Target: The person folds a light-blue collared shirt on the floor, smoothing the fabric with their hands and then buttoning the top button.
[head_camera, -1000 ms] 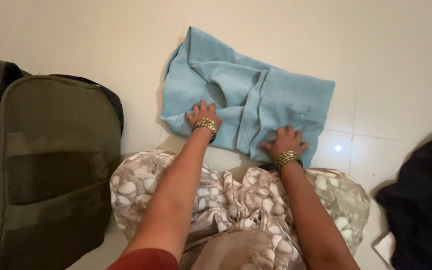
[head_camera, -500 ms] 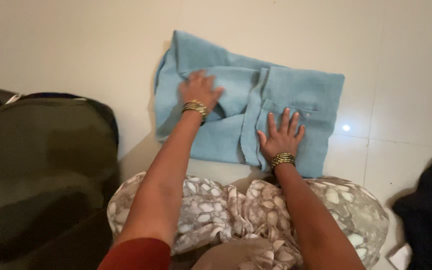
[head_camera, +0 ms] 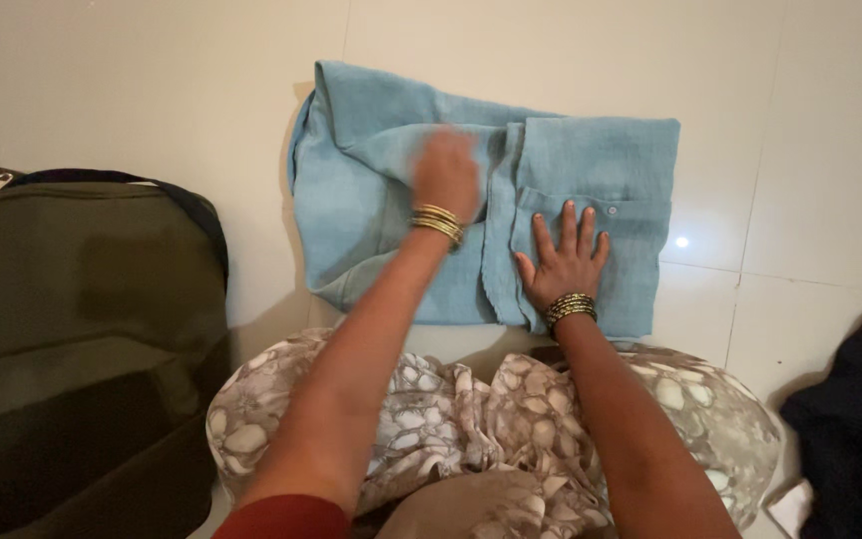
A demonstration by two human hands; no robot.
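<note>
A light blue shirt [head_camera: 606, 165] lies partly folded on the pale tiled floor [head_camera: 152, 80] in front of my knees. My right hand [head_camera: 563, 255] rests flat on its right half, fingers spread, just below the chest pocket. My left hand [head_camera: 446, 172] is blurred with motion over the shirt's middle, beside the button placket; whether it grips cloth is unclear. Both wrists carry gold bangles. My lap is covered by a beige patterned garment [head_camera: 471, 409].
An olive green backpack [head_camera: 72, 329] lies on the floor at the left, close to my left knee. A dark cloth pile [head_camera: 850, 419] sits at the right edge with a scrap of white under it. A bright light spot reflects on the tile right of the shirt.
My left hand swept from the shirt's lower left edge up and right to its middle. My right hand moved from the lower hem up and flattened below the pocket. The shirt looks smoother.
</note>
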